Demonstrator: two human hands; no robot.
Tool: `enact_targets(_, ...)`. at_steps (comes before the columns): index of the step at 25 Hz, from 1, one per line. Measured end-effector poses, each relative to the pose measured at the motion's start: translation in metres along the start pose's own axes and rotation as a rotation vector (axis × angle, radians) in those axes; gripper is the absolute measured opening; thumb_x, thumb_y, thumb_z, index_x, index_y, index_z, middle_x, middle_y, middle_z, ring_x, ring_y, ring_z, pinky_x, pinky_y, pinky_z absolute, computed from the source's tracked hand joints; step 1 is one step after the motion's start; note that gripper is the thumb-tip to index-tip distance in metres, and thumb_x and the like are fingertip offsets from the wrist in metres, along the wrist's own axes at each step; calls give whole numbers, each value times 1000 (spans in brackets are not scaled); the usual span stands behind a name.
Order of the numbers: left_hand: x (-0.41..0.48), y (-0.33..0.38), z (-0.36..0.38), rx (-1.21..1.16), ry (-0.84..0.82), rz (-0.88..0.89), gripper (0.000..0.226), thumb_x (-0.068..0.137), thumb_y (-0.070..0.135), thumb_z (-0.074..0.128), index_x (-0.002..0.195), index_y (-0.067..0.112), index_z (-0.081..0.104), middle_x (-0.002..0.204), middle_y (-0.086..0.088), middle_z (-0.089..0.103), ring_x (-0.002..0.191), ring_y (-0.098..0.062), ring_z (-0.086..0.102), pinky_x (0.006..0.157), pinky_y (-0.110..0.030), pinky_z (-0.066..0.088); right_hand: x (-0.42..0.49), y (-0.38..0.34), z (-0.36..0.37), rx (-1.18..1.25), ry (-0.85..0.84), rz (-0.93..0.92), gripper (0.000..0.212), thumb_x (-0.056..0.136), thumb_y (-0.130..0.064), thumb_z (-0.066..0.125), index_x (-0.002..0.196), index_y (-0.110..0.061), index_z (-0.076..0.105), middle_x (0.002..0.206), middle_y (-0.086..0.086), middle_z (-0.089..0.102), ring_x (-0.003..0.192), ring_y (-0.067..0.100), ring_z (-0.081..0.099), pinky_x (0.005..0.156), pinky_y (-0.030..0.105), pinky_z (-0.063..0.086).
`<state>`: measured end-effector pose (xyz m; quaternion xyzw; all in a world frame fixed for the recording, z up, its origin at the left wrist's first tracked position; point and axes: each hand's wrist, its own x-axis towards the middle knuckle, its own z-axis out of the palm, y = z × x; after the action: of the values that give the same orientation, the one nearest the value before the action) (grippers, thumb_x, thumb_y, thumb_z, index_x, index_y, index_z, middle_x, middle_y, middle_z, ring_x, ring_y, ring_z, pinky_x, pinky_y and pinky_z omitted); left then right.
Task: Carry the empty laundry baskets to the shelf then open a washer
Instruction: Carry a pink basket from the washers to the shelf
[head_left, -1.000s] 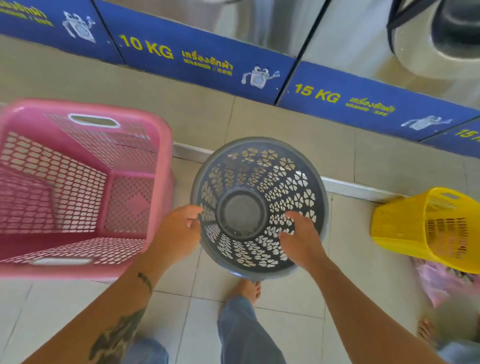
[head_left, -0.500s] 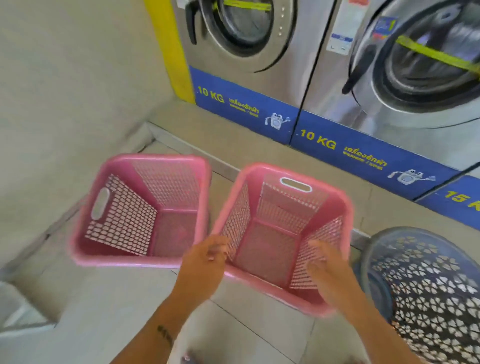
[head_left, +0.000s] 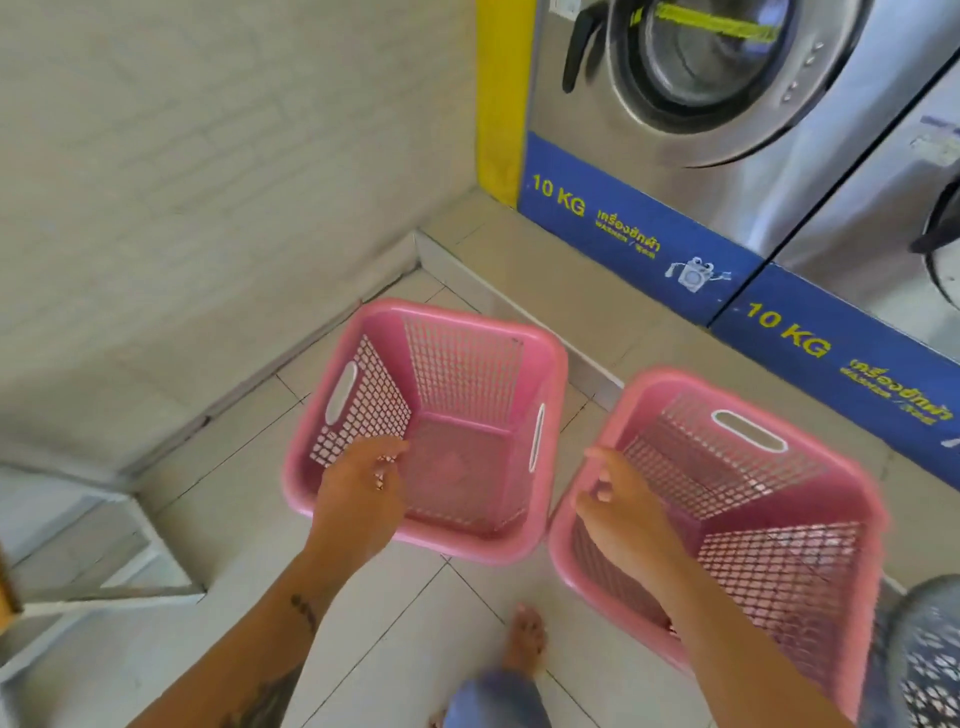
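Two empty pink mesh baskets stand on the tiled floor in front of the washers. My left hand (head_left: 358, 499) hovers over the near-left rim of the left pink basket (head_left: 467, 374), fingers loosely spread and holding nothing. My right hand (head_left: 623, 514) is over the left corner of the right pink basket (head_left: 779, 545), fingers curled and apart, with no clear grip on the rim. A grey round basket (head_left: 930, 654) shows at the bottom right edge. The nearest 10 KG washer (head_left: 701, 78) has its round door closed.
A tiled step (head_left: 545, 270) runs along the base of the washers behind the baskets. A white wall (head_left: 208, 182) closes off the left side, with a yellow strip (head_left: 501, 93) at the corner. A low white frame (head_left: 93, 551) sits at the far left. My bare foot (head_left: 527, 639) is on the floor.
My view has swung left from the grey basket to the two pink ones. My hands left the grey basket; the left hand went to the left pink basket, the right to the right one.
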<state>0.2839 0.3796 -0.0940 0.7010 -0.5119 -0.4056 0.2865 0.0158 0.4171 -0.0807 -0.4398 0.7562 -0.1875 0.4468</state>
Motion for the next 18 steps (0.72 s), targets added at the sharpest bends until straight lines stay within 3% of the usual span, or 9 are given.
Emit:
enact_targets(3, 48, -26, -13, 175, 139, 93, 30, 87, 12, 59, 108, 32, 65, 117, 7, 65, 101, -17, 65, 82, -35, 59, 49, -8, 26, -29, -8, 6, 55, 85, -13, 54, 134, -33, 42, 118, 3, 51, 87, 16, 57, 71, 31, 48)
enact_targets(6, 102, -49, -23, 365, 218, 160, 32, 86, 21, 59, 116, 32, 60, 125, 8, 60, 102, -19, 62, 77, -35, 57, 97, -7, 53, -107, -34, 24, 65, 81, -15, 52, 139, -36, 33, 136, 3, 37, 95, 25, 60, 75, 42, 53)
enact_targets(9, 152, -82, -24, 617, 123, 135, 47, 86, 28, 59, 132, 31, 51, 144, 4, 43, 123, -25, 50, 94, -45, 49, 138, -3, 77, -196, -30, 19, 77, 75, -12, 50, 143, -37, 22, 138, 1, 29, 106, 27, 53, 82, 47, 52)
enact_targets(11, 174, -106, -20, 688, 18, 37, 56, 88, 30, 58, 141, 32, 41, 155, 0, 29, 135, -31, 37, 104, -51, 39, 158, 0, 85, -221, 8, 43, 76, 77, -6, 49, 144, -32, 23, 136, 4, 28, 99, 28, 54, 80, 43, 50)
enact_targets(14, 194, -134, -14, 658, -26, -76, 65, 87, 18, 57, 146, 31, 35, 160, 1, 16, 139, -32, 29, 108, -49, 37, 180, 7, 93, -230, 22, 99, 74, 78, 1, 48, 142, -31, 26, 130, 7, 30, 80, 23, 51, 71, 37, 47)
enact_targets(16, 202, -142, -17, 654, -12, -65, 73, 78, 1, 57, 144, 29, 41, 156, 5, 24, 131, -31, 40, 100, -45, 45, 184, 9, 93, -217, 36, 102, 79, 75, 4, 49, 141, -35, 29, 127, 5, 32, 75, 19, 53, 62, 36, 50)
enact_targets(18, 201, -140, -27, 669, 4, -72, 75, 74, -4, 56, 140, 30, 47, 151, 6, 33, 122, -29, 49, 91, -42, 50, 188, 6, 92, -254, 42, 76, 81, 74, 6, 50, 141, -35, 33, 124, 8, 38, 72, 12, 52, 52, 25, 43)
